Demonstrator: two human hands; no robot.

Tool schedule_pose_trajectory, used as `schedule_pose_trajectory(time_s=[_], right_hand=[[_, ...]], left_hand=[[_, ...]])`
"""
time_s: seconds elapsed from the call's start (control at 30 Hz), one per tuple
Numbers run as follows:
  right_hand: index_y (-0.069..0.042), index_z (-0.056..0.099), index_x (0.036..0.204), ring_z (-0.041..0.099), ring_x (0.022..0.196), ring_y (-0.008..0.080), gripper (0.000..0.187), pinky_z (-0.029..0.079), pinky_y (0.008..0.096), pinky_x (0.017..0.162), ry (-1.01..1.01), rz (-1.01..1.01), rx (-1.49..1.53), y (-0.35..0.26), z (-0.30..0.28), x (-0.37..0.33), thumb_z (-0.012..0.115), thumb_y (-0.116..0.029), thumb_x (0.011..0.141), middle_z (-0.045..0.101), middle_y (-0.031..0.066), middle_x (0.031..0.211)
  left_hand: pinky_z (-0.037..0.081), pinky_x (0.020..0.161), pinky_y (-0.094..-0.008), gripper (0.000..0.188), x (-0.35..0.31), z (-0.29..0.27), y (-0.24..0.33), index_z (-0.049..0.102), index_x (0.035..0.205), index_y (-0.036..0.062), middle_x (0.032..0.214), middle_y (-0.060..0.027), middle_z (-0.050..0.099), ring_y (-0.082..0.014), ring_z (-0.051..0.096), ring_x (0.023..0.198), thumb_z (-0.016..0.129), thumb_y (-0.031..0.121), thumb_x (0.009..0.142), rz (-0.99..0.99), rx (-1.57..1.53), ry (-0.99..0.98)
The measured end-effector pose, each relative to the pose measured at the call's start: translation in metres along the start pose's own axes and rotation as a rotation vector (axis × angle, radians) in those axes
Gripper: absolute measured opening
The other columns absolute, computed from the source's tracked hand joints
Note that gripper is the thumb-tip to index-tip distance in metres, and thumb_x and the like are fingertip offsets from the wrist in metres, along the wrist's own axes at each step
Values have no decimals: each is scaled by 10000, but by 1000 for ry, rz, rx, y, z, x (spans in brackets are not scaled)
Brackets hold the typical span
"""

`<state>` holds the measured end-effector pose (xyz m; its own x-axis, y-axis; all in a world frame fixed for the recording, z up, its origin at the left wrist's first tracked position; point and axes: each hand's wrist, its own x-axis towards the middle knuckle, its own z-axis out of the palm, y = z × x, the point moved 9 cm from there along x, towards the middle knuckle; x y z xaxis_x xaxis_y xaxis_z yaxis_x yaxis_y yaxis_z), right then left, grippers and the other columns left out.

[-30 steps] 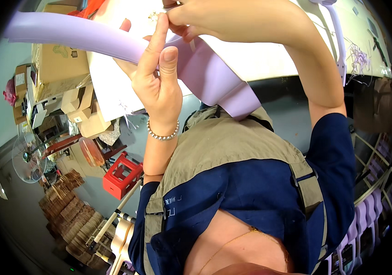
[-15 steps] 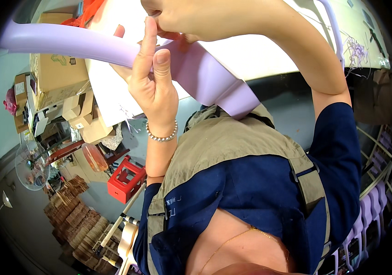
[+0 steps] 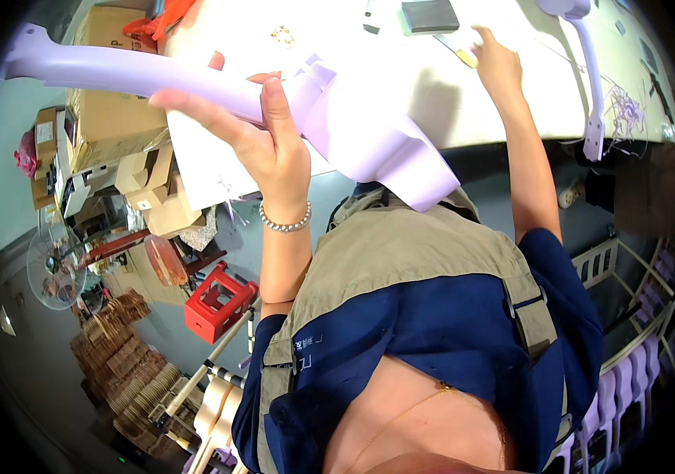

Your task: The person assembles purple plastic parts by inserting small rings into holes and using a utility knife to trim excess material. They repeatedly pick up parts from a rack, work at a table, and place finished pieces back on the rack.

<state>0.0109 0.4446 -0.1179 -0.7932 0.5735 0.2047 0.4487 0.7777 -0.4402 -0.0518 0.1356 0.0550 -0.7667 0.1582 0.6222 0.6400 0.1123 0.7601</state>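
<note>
A long lavender plastic part (image 3: pixel 148 77) slants across the front of the table, its curved arm pointing left and its broad, hollow-looking end (image 3: pixel 369 146) near my waist. My left hand (image 3: pixel 274 154) holds it from below, thumb and forefinger on the near side, the other fingers mostly hidden behind it. On the table to the right, my right hand (image 3: pixel 502 71) is beside a slim tool with a yellow handle (image 3: pixel 465 58). Its forefinger is stretched out and its fingers look apart, with nothing visible in them. A dark rectangular block (image 3: pixel 430 16) lies just beyond the tool.
Another lavender part (image 3: pixel 590 87) stands at the table's right edge, near curled purple shavings (image 3: pixel 620 101). Small gold-coloured pieces (image 3: pixel 282 35) lie farther back. Cardboard boxes (image 3: pixel 116 122), a fan (image 3: pixel 55 265) and a red stool (image 3: pixel 221 302) are at left. Lavender pieces (image 3: pixel 626 379) fill a rack at lower right.
My right hand has left the lavender part and moved right to the yellow-handled tool. My left hand still holds the part, which has shifted slightly, and its forefinger has swung left.
</note>
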Motion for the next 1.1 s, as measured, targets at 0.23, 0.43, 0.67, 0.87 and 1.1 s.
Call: schedule_pose_trajectory(time_s=[0.23,0.43,0.67,0.87,1.1], right_hand=[[-117,530,1145,523,933,290,381,445,386,755,20,-4,-217,78,28,-57,608,-115,772,548,142,984],[-14,404,1260,440,1108,226,627,400,338,888,-354,458,1093,54,90,-108,604,-399,808,443,95,1231],[-52,348,1278,456,1088,201,842,398,347,899,-586,322,1858,-32,82,-147,802,-292,611,467,57,1179],[-63,417,1177,521,752,137,730,466,232,546,-543,217,1641,-2,81,-142,792,-14,553,498,38,954],[-67,432,1175,509,760,132,710,440,224,544,-448,174,1696,12,77,-140,781,-2,560,502,28,964]], left_hand=[[424,747,-285,423,-5,-23,-49,322,1195,45,888,-53,501,-123,504,755,555,92,845,-515,-512,273],[407,888,-429,376,13,-28,-56,398,1123,196,871,-14,479,-141,493,777,615,211,816,-457,-962,218],[364,963,-531,410,22,-54,-53,419,1223,152,1124,-104,511,-322,491,1081,549,283,856,-369,-761,48],[451,886,-491,317,12,-67,-37,456,1146,49,1064,-170,574,-391,528,1040,526,189,871,-288,-909,-216],[432,899,-501,350,3,-58,-37,458,1159,74,1080,-163,565,-382,520,1055,556,206,850,-298,-944,-245]])
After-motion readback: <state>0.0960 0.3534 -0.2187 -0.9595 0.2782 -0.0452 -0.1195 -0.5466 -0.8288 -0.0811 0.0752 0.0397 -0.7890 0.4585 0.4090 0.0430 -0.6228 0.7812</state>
